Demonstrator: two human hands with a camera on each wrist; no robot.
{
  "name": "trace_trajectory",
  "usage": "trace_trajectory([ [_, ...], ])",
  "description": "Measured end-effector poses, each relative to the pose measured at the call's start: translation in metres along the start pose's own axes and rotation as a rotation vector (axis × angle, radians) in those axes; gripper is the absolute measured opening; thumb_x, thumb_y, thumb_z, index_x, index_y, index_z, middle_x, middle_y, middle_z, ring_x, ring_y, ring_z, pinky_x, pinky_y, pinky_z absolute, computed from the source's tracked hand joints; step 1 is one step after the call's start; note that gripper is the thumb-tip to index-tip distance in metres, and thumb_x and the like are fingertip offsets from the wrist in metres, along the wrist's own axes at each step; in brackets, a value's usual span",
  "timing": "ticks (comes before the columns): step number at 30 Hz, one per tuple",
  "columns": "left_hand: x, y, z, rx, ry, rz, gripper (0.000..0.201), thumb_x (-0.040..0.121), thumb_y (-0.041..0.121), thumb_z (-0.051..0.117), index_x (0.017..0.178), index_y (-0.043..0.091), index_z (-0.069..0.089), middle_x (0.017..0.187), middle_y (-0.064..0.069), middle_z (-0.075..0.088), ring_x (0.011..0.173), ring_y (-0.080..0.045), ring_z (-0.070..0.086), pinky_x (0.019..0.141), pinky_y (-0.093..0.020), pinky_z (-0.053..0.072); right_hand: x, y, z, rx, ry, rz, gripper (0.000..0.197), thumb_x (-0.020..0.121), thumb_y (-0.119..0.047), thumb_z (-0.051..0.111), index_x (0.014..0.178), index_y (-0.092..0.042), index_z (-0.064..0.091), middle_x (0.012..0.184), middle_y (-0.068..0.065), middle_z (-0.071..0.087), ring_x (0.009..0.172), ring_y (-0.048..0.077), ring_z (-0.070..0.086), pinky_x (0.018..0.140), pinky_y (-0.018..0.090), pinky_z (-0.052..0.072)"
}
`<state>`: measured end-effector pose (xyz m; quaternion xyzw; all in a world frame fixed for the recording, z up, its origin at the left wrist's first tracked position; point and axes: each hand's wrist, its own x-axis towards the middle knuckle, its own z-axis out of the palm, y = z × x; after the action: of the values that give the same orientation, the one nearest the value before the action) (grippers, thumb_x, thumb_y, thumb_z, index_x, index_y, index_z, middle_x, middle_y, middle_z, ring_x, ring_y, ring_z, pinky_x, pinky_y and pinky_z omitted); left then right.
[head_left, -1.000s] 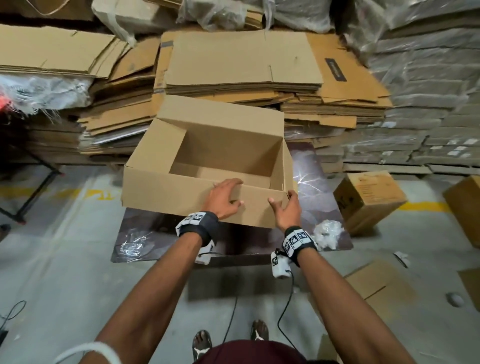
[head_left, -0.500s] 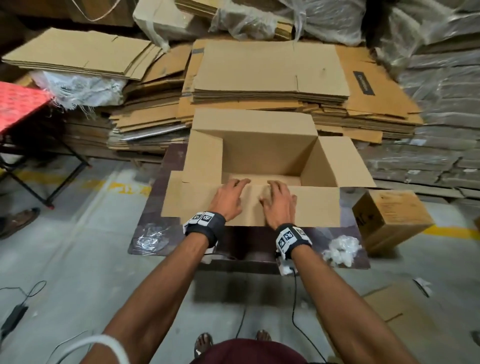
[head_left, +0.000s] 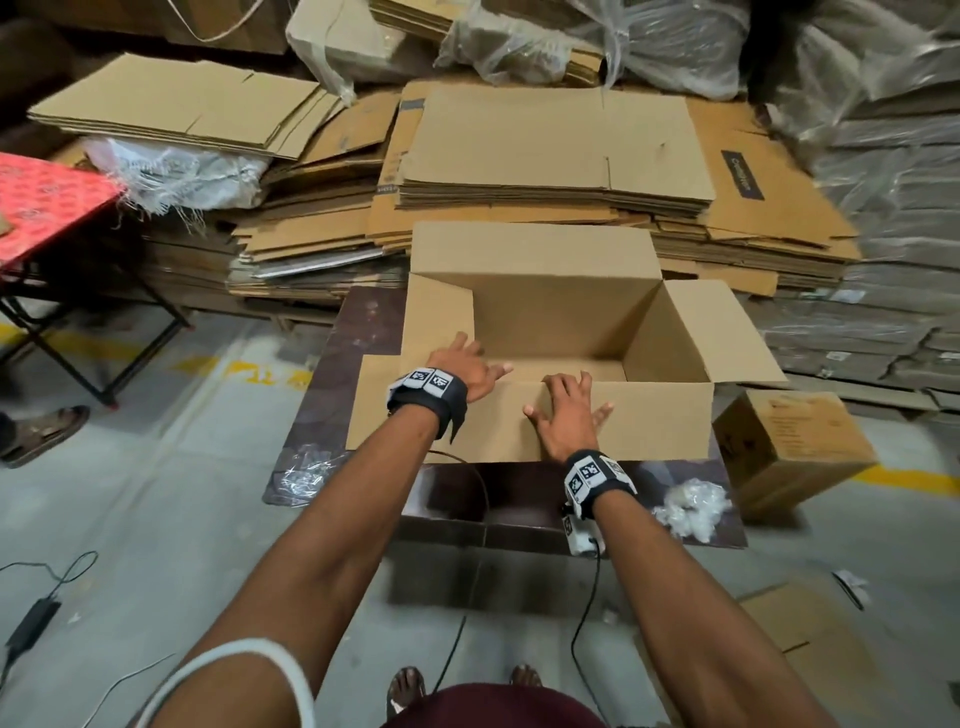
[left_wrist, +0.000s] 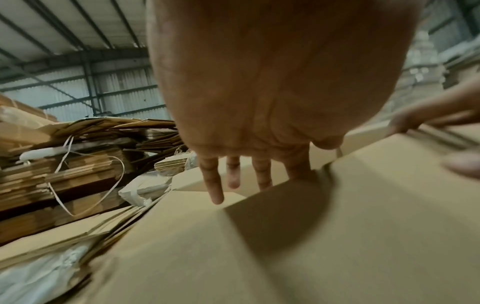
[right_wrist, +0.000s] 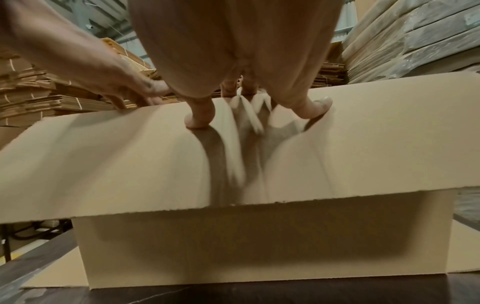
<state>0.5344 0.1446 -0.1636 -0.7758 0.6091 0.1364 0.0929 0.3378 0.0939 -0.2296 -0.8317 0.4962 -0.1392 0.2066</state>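
The open cardboard box (head_left: 550, 301) now sits square on the dark worktop (head_left: 332, 364), no longer tilted in my grip. My right hand (head_left: 566, 415) presses spread fingers flat on the near flap (head_left: 660, 421), folded outward. My left hand (head_left: 462, 364) has slid left, fingers spread, toward the upright side flap (head_left: 436, 317), probably the next to fold.

Head camera looks down; wrist cameras sit close, sharing the box (head_left: 545, 291).

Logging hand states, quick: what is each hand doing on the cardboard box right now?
Left hand: open, fingers straight at the near-left corner of the cardboard box.
Right hand: open, pressing flat on the near flap.
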Motion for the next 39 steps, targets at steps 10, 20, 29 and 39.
trace_trajectory([
  [10,-0.036,-0.026,-0.038,0.101,0.555,-0.068,0.043,0.086,0.028,0.070,0.125,0.012,0.061,0.129,-0.012,0.051,0.120,-0.029,0.046,0.103,-0.042,0.043,-0.004,-0.006,-0.001,-0.133,-0.030,0.030,0.056,0.098,-0.045,0.061,0.147,-0.025,0.044,0.156,-0.003,0.038,0.156,0.028,0.009,0.111,0.081,0.013],
  [20,-0.062,-0.083,0.039,-0.266,0.395,-0.486,0.087,0.095,0.072,0.032,0.152,0.006,0.037,0.161,-0.026,0.025,0.152,-0.041,0.014,0.119,-0.070,0.000,-0.003,-0.025,0.010,-0.157,-0.049,-0.003,0.077,0.094,-0.058,0.058,0.158,-0.027,0.029,0.167,-0.003,0.024,0.158,0.030,-0.002,0.108,0.085,0.015],
  [29,-0.039,-0.079,0.058,-0.265,0.227,-0.370,0.115,0.067,0.095,0.052,0.149,0.015,0.041,0.160,-0.032,0.020,0.150,-0.047,0.017,0.116,-0.071,0.017,-0.005,-0.038,0.009,-0.383,-0.313,-0.050,0.175,0.034,-0.086,0.081,0.156,-0.028,-0.030,0.166,-0.007,-0.028,0.149,0.045,-0.026,0.103,0.086,0.004],
  [39,-0.074,-0.032,0.045,-0.263,1.046,0.145,0.025,0.092,0.023,0.059,0.113,0.010,0.062,0.118,-0.017,0.053,0.109,-0.034,0.048,0.090,-0.045,0.045,-0.014,-0.075,-0.003,-0.325,0.353,-0.471,0.059,0.062,-0.010,0.069,0.120,-0.012,0.061,0.113,0.009,0.060,0.103,0.032,0.053,0.079,0.047,0.054],
])
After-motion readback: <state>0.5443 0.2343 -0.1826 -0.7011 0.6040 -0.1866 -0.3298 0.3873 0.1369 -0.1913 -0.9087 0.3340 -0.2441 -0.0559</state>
